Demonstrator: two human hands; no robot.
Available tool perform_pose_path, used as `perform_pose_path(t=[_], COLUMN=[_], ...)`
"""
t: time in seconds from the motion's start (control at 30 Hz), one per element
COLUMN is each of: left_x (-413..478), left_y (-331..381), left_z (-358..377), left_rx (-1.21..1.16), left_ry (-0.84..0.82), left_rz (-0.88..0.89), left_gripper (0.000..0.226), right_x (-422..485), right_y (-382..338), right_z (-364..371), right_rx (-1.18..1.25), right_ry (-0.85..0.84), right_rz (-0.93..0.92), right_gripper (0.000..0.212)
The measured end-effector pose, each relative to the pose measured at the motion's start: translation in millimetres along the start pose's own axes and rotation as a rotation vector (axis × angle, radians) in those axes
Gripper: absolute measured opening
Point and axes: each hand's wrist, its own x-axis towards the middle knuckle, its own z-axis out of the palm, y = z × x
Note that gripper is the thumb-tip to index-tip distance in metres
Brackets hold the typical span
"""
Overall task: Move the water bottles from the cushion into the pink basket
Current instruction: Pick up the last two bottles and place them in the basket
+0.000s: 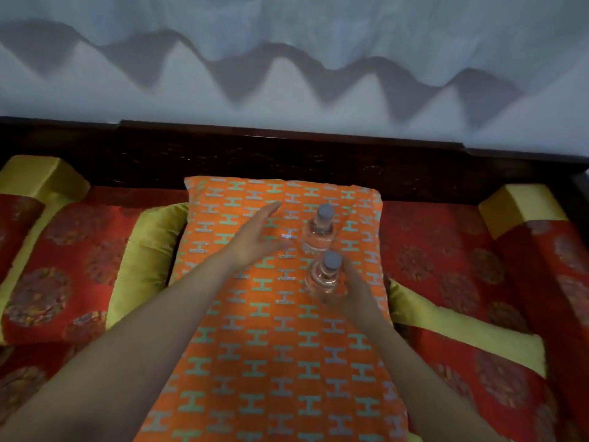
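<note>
Both bottles, near [322,275] and far [318,229], are standing on the cushion [271,346], basket unseen; right grip [357,291] is clasping the near one, left grip [258,237] is spread apart.

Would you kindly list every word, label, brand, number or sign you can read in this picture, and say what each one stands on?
No readable text in this view.
Orange cushion: a repeated H-shaped motif, a pattern rather than a word.
Far water bottle: no label legible; too blurred.
Near water bottle, at the right hand: none legible either.
Red seat covers: round ornaments only, no lettering.
</note>
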Motion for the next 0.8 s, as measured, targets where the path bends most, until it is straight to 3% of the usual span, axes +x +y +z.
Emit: perform_pose_path(t=[0.3,0.47,0.57,0.8], left_x=[71.8,73.4,63.2,-14.5], left_y=[6.6,7.4,3.7,-21.8], left_z=[50.5,54.6,44.5,-17.8], left_rx=[0.081,-0.018,-0.066,-0.191], left_ry=[-0.194,-0.235,-0.178,0.072], left_rz=[0.085,0.098,0.045,-0.033], left_gripper=[0.098,0.082,0.063,0.065], right_x=[18.6,17.4,17.5,6.3], right_y=[19.0,21.3,18.5,-5.7], right_z=[6.9,7.7,8.1,3.7], right_rx=[-0.025,-0.047,-0.025,0.113], right_ry=[0.020,0.072,0.084,0.246], right_rz=[0.047,0.006,0.020,0.066], right_gripper=[0.073,0.070,0.066,0.050])
